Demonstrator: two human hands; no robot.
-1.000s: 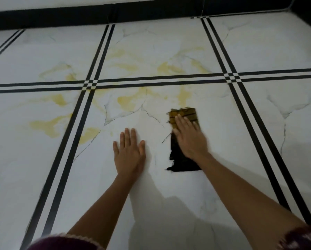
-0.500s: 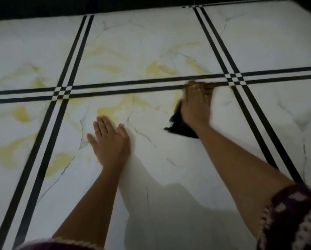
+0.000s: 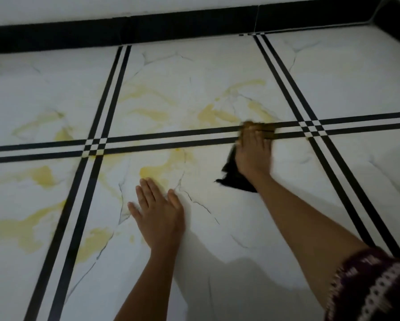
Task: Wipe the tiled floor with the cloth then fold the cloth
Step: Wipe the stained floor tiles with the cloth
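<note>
A dark cloth [image 3: 232, 177] with a mustard-yellow end lies on the white marbled tiled floor [image 3: 194, 89]. My right hand [image 3: 252, 151] presses flat on top of it, fingers reaching the double black line between tiles, where the yellow end pokes out past the fingertips. The black end trails out behind my wrist. My left hand [image 3: 158, 212] rests flat on the tile, palm down with fingers apart, holding nothing, to the left of the cloth and nearer to me.
Black double lines [image 3: 106, 117] cross the floor in a grid. A black skirting strip [image 3: 171, 26] runs along the wall at the far edge and turns at the right corner. Yellow veining marks the tiles on the left and centre.
My right hand has pushed the cloth away from me, from the near tile up to the black cross line. My left hand stayed planted on the floor. The view shifted.
</note>
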